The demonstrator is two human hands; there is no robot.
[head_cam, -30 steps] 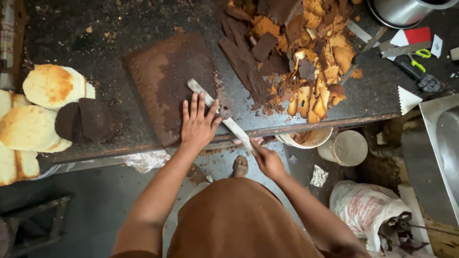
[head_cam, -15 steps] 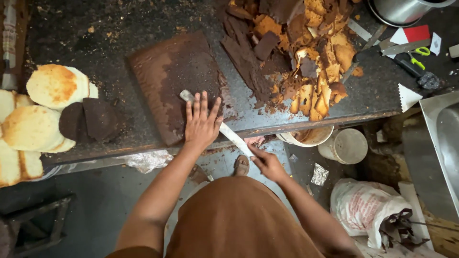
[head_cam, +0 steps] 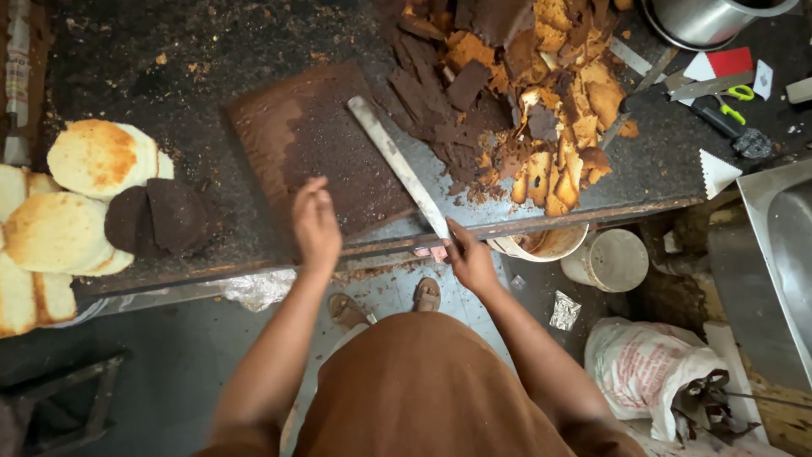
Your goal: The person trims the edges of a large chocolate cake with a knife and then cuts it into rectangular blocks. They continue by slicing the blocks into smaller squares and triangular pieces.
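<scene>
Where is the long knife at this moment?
In the head view the long knife lies slanted across the right edge of the brown cake slab, its handle end held by the right hand, left of the pile of cake scraps.

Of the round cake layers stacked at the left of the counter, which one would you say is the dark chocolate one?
The dark round layer, lying atop the pale golden rounds at the pile's right edge, nearest the left hand.

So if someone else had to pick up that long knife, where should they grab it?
Probably by the handle end, at the counter's near edge, where the right hand grips it now. The long knife lies flat, its blade slanting away over the brown cake slab, so coming from the near side keeps fingers off the blade.
</scene>
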